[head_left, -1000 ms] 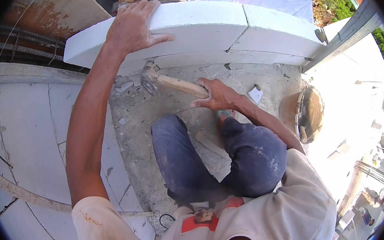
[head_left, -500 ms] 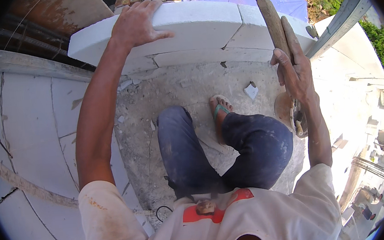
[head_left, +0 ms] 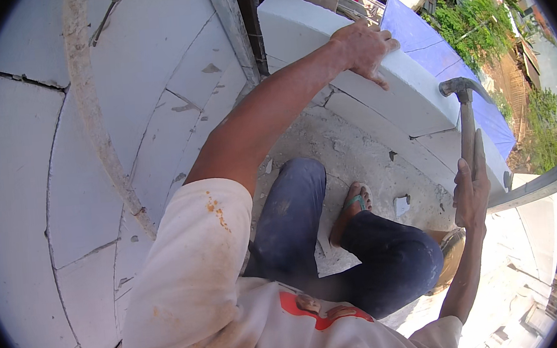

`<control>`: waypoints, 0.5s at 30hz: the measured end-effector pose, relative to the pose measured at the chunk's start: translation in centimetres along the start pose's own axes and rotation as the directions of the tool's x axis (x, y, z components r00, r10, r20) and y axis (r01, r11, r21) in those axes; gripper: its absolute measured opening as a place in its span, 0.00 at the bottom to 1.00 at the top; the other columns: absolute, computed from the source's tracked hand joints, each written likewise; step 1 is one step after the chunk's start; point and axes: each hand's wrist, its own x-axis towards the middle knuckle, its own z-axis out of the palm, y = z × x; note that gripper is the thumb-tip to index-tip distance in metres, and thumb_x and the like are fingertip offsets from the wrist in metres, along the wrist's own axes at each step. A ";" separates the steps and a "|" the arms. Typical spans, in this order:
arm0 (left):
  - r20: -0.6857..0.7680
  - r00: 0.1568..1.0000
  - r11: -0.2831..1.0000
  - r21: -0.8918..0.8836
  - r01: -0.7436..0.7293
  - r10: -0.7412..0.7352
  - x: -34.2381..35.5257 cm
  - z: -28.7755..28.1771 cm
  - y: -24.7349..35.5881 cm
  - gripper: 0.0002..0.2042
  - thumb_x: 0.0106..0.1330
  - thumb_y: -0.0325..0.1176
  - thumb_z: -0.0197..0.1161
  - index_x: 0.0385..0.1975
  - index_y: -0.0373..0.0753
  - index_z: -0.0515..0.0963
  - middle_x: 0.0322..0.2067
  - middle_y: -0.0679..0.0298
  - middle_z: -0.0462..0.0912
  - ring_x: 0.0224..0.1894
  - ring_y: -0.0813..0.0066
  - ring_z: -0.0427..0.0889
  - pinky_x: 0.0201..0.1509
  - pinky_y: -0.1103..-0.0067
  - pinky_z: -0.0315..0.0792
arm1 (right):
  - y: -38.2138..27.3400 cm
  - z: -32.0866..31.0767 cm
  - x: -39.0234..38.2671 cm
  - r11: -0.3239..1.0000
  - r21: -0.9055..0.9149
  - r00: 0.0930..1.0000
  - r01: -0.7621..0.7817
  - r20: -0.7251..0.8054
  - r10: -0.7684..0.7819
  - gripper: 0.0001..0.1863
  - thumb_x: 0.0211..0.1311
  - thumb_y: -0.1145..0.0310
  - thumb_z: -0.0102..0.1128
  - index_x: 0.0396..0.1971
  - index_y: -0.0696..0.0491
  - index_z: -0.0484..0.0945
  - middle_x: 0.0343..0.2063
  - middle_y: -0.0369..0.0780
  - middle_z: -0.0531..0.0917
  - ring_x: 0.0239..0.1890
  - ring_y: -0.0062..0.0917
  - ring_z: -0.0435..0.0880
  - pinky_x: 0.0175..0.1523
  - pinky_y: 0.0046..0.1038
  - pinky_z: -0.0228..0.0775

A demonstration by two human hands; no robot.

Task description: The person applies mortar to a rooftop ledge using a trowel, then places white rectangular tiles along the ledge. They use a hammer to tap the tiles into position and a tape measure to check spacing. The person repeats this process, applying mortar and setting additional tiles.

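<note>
My left hand (head_left: 366,50) rests on the top of a long white building block (head_left: 410,93), its fingers spread over the upper edge and the thumb down the near face. The block lies on a course of similar blocks (head_left: 369,114). In my right hand (head_left: 472,190) is a claw hammer (head_left: 467,124) with a worn wooden handle. Its metal head points up, just beyond the block's right end, in front of the blue sheet; contact with the wall cannot be made out.
A white block wall (head_left: 95,196) with open joints rises at left, crossed by a curved strip (head_left: 91,111). Rubble and a broken chip (head_left: 402,205) lie on the dusty floor (head_left: 319,144). A blue sheet (head_left: 419,36) hangs beyond the low wall. A metal bar (head_left: 538,184) stands at right.
My view has turned, swinging the low wall to a slant on the right. The hammer looks smaller and lower, farther from my head. My left hand still rests on the block.
</note>
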 end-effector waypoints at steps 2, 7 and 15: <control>-0.093 0.995 0.998 0.044 -0.034 0.038 -0.7 0.3 -0.3 0.53 0.48 0.76 0.70 0.69 0.43 0.70 0.61 0.58 0.79 0.67 0.61 0.76 0.70 0.62 0.66 | -0.8 0.4 0.0 0.982 0.158 0.995 0.101 -0.027 -0.098 0.38 0.80 0.51 0.52 0.82 0.42 0.51 0.20 0.32 0.69 0.16 0.14 0.66 0.20 0.22 0.60; -0.644 0.731 0.971 -0.212 0.114 -0.226 -8.7 1.1 -4.7 0.44 0.50 0.48 0.84 0.67 0.39 0.69 0.60 0.53 0.78 0.63 0.54 0.77 0.68 0.59 0.68 | -4.2 1.5 1.2 0.981 0.180 0.994 0.077 0.057 -0.089 0.37 0.79 0.55 0.53 0.82 0.43 0.52 0.23 0.34 0.73 0.19 0.16 0.69 0.24 0.23 0.64; -0.480 0.497 0.690 -0.470 0.550 -0.723 -16.6 4.2 -9.5 0.36 0.55 0.39 0.83 0.59 0.29 0.73 0.53 0.43 0.83 0.56 0.47 0.83 0.62 0.61 0.76 | -6.4 4.6 4.4 0.950 0.192 0.940 0.246 0.193 -0.283 0.36 0.79 0.54 0.53 0.81 0.40 0.55 0.28 0.38 0.82 0.26 0.23 0.78 0.35 0.30 0.73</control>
